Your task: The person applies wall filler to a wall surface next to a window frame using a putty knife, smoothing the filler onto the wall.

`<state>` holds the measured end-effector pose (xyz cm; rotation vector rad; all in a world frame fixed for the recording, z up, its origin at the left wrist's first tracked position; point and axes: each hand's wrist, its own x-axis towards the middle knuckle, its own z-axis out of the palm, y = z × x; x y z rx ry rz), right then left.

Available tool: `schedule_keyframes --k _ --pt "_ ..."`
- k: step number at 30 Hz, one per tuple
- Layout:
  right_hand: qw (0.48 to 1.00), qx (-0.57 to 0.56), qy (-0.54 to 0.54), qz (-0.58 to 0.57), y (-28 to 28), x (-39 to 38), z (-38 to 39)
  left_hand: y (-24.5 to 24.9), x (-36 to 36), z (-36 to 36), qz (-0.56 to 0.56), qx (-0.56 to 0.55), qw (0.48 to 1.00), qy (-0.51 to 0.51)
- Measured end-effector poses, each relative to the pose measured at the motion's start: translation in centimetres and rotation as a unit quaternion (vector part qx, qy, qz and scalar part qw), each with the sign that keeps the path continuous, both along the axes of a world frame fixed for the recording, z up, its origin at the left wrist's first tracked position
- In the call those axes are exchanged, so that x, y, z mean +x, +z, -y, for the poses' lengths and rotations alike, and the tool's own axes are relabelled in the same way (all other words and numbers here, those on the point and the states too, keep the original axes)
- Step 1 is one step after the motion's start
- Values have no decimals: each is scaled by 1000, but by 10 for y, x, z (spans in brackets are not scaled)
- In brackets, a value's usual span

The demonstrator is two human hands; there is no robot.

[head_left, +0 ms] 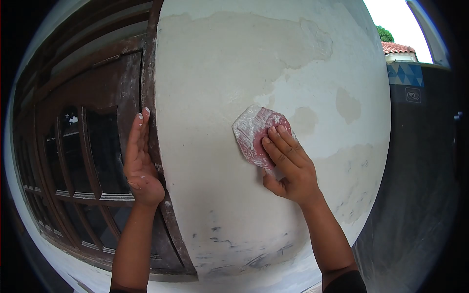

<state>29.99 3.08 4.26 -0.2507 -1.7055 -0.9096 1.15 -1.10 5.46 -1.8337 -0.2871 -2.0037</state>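
Observation:
My right hand (289,168) presses a flat reddish sheet (251,136) against the pale wall (210,93), its fingers together on the sheet's right part and the thumb below the lower edge. White smears cover much of the sheet, which has an angular outline. My left hand (141,168) is raised along the dark wooden door frame (152,83), palm edge toward the wall. Its fingers are stretched upward, with white specks on the tips, and nothing is in it.
Damp-looking beige patches (348,105) and dark scuffs (224,239) mark the wall. A brown door with glass panes (75,146) stands at the left. To the right is a dark panel (420,161) with a blue patterned strip (405,74); a tiled roof (398,48) shows beyond.

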Motion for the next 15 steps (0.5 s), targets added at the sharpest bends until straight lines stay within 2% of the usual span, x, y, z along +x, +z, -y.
schedule_keyframes --k 5,12,15 --pt "1000 -22 -19 -13 -32 9 -4 0 -3 -3 -11 9 1000 2" --pt "1000 2 -25 -1 -5 -16 0 0 -5 -2 -20 14 1000 14" --pt "1000 -15 -11 -14 -26 0 -1 0 -8 -6 -30 20 999 6"
